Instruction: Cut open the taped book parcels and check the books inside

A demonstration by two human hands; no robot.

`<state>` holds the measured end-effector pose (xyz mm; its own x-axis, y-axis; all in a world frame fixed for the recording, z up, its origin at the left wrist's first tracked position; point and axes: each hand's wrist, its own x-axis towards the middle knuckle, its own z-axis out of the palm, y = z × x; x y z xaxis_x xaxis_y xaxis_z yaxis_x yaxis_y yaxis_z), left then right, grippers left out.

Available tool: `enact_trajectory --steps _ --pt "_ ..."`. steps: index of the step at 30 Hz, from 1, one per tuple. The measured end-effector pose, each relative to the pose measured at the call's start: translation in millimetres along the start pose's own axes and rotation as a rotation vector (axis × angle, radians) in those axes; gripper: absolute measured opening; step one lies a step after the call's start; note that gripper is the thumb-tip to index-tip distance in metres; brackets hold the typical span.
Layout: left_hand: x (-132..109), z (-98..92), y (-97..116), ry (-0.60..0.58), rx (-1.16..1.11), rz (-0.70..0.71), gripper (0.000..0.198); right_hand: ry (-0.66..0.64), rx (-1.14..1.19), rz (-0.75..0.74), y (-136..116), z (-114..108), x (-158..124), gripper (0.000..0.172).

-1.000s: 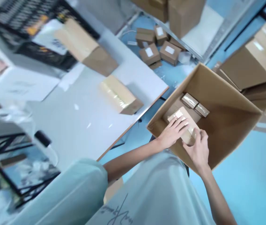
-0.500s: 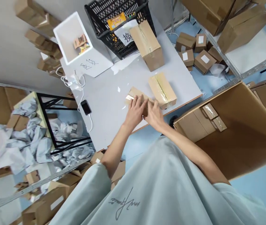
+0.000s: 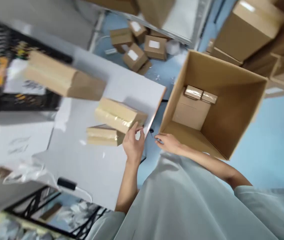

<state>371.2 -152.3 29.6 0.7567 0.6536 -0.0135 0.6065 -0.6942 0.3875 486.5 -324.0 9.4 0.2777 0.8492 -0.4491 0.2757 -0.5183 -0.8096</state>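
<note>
Two small taped cardboard boxes, a nearer box [image 3: 103, 136] and a slightly larger box [image 3: 117, 115], lie side by side on the grey table [image 3: 89, 168]. My left hand [image 3: 134, 143] is at their right ends, fingers bent and apart, holding nothing; whether a fingertip touches the larger box I cannot tell. Past the table edge, my right hand [image 3: 169, 143] hovers beside the near wall of a tall open carton [image 3: 232, 116], its fingers loosely stretched with nothing in them. Inside that carton lie two small taped boxes [image 3: 201, 94].
A longer taped box [image 3: 57, 78] stands by a black crate [image 3: 29, 105] at the table's left. A white foam box [image 3: 24, 140] and a black device [image 3: 67, 183] on a cable are nearer. Labelled boxes [image 3: 134, 56] lie on the floor behind; more cartons [image 3: 254, 20] are stacked at right.
The view has swung right toward the open carton. Both hands have left the smaller box, which now lies against the larger one. My right hand has moved off the table to the carton.
</note>
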Motion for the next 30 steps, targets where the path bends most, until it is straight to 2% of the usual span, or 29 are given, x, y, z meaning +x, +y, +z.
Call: enact_trajectory --steps 4,7,10,14,18,23,25,27,30 --pt "36 72.6 104 -0.245 -0.1 0.259 0.042 0.27 0.079 0.298 93 -69 -42 0.028" --pt "61 121.9 170 -0.392 -0.133 0.403 0.042 0.453 0.156 0.461 153 -102 -73 0.029" --pt "83 164.8 216 -0.5 -0.119 0.472 0.043 0.567 0.211 0.547 202 -120 -95 0.03" --pt "108 230.9 248 -0.635 -0.04 0.5 0.049 0.576 0.163 0.64 267 -132 -95 0.031" --pt "126 310.6 251 -0.755 0.087 0.526 0.054 0.511 0.015 0.717 336 -139 -58 0.04" --pt "144 416.3 224 -0.942 0.35 0.472 0.055 0.392 -0.081 0.825 432 -144 8 0.054" --pt "152 475.2 202 -0.993 0.447 0.435 0.056 0.351 -0.145 0.862 488 -135 40 0.057" --pt "163 548.5 176 -1.005 0.498 0.439 0.057 0.338 -0.226 0.879 557 -118 76 0.063" --pt "181 656.8 142 -0.955 0.504 0.519 0.06 0.364 -0.307 0.882 658 -93 124 0.08"
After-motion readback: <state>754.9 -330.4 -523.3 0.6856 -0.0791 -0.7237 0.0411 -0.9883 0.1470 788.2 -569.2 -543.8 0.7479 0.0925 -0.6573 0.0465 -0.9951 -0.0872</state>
